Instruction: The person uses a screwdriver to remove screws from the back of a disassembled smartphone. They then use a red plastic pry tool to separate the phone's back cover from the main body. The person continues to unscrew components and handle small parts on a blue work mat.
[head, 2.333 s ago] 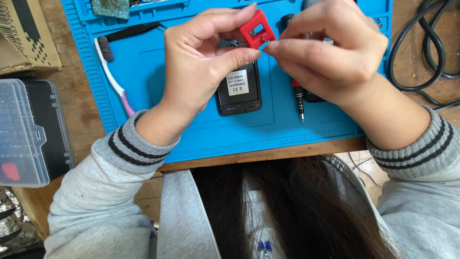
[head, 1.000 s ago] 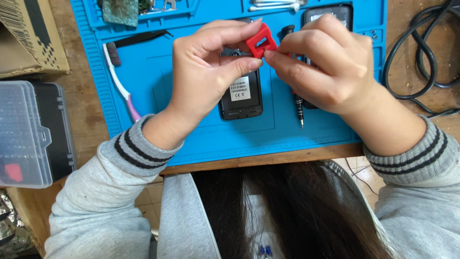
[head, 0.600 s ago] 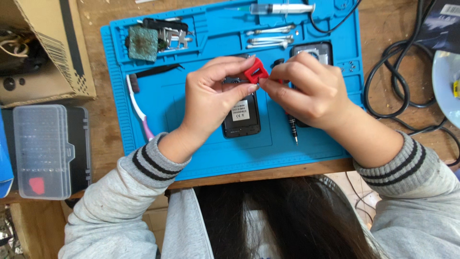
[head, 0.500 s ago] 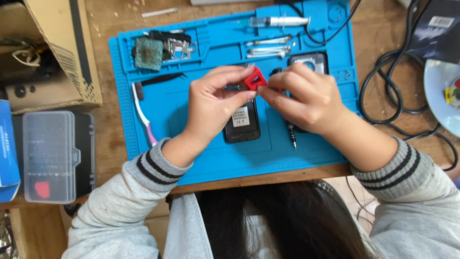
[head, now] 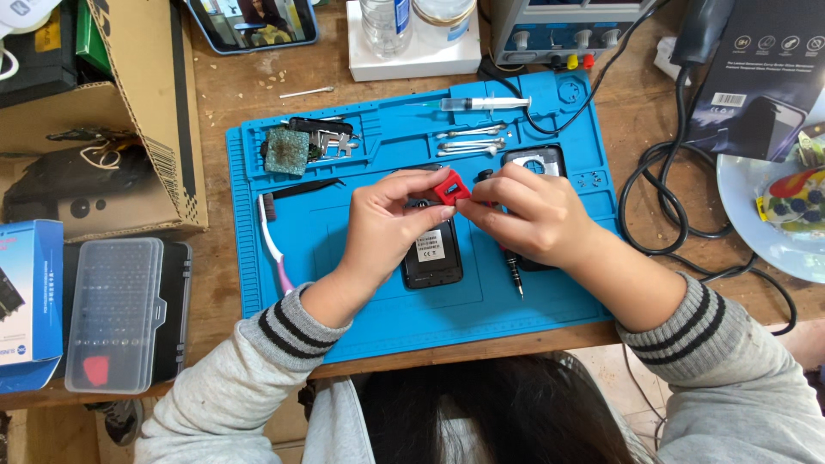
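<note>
brown cardboard box (head: 129, 112) upper left | blue-white carton (head: 30, 301) left edge | lit phone screen (head: 249, 21) top (partly cropped) | black box (head: 760, 82) upper right | white label (head: 430, 245) centre, on dark phone

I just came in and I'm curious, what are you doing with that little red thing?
Both hands are pinching a small red block: the left hand grips it and the right hand touches its edge. They hold the red block just above an opened black phone lying on a blue work mat. A screwdriver and toothbrush lie beside them.
</note>
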